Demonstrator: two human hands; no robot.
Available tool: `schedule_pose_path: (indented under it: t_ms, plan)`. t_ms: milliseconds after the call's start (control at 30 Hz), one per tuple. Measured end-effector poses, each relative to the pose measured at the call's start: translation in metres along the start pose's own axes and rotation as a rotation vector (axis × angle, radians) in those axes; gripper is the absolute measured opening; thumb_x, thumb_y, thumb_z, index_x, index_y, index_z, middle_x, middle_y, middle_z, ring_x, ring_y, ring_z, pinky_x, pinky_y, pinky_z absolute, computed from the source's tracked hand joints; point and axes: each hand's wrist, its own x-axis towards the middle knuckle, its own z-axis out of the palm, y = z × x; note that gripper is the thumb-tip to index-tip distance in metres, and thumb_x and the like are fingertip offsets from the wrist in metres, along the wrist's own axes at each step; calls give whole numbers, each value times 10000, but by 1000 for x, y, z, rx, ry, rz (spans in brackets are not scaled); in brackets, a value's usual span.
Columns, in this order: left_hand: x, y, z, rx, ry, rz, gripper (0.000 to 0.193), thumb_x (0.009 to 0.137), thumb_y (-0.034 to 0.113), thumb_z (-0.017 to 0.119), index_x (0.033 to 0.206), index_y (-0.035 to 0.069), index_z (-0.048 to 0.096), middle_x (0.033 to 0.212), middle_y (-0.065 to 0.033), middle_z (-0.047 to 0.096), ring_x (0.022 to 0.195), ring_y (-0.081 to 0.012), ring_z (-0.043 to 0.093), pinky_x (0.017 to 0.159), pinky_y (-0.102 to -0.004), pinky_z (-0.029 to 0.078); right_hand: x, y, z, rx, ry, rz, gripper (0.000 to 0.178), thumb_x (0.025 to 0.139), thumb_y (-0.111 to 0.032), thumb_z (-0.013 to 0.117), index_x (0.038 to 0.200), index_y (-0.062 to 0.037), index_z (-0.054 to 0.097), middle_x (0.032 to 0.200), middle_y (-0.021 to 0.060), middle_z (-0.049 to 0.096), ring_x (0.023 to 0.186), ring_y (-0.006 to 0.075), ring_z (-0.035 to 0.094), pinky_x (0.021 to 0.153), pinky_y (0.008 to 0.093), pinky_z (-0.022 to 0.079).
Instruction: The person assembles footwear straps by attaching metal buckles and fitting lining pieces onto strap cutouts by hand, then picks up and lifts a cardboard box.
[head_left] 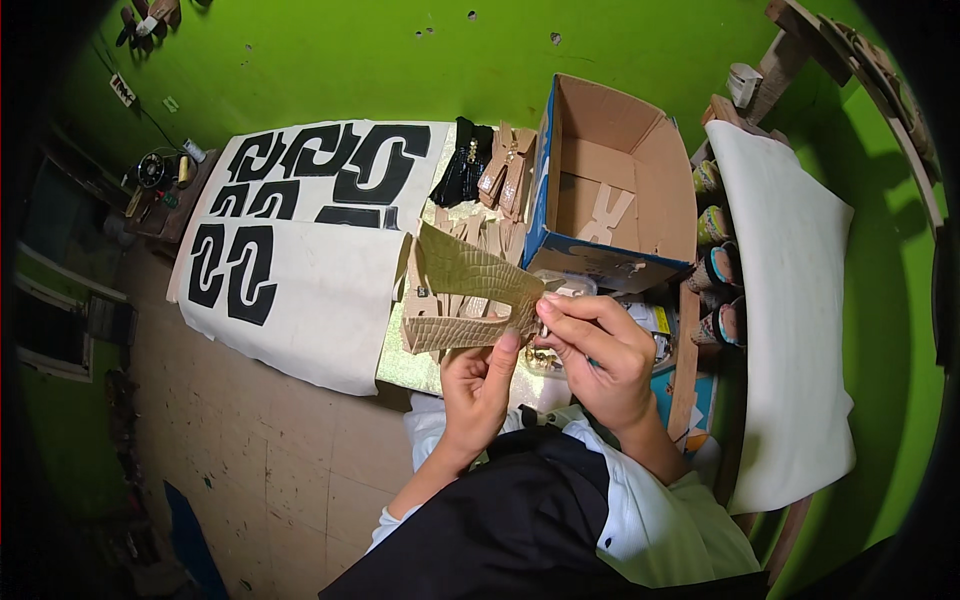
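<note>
A beige, crocodile-embossed leather shoe-upper piece (465, 268) is raised in front of me, its two long arms spreading to the left. My left hand (474, 398) grips it from below, thumb on the narrow right end. At that same end my right hand (612, 358) pinches with thumb and index finger; whatever small thing lies between those fingertips is hidden. Behind the piece, more beige leather pieces (487, 236) lie on a shiny gold-coloured surface (412, 368). A clear plastic tub (548, 362) with small gold-coloured bits stands partly behind my right hand.
An open cardboard box (622, 125) with a few beige cut-outs stands at the back. Black pieces (462, 170) and a beige bundle (507, 172) lie beside it. White sheets (310, 320) with black cut shapes cover the left. White material (785, 330) drapes over a rack at right.
</note>
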Motion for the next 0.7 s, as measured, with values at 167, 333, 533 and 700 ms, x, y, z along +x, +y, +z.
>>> schedule_pose_path:
  t_ms: [167,333,533,700]
  plan:
    - [4,1,2,178,-25,156,169,878,31,493,1020,-51,531,970,-80,586,833,-84,542,770,-228,430,-1,2,2,-42,-54,71,302,637,118,654,918,6,645,875,120,604,741,199,620,609,257,516]
    - [3,0,3,154,19,127,249,880,47,496,1105,-57,469,993,-99,572,879,-108,541,796,-247,433,5,6,5,42,-79,48,294,675,100,638,952,4,640,884,102,597,742,170,609,634,245,503]
    - [6,-11,-5,138,21,35,240,884,68,500,1092,-50,496,979,-86,575,866,-86,537,736,-204,435,8,22,-4,292,-185,227,282,667,39,686,942,-10,649,928,99,596,800,150,596,690,236,488]
    - [11,0,5,189,81,139,162,844,34,548,998,-16,549,988,-111,599,919,-125,562,834,-268,426,4,15,3,317,-26,234,225,649,3,696,867,-4,642,865,105,611,782,200,612,672,258,482]
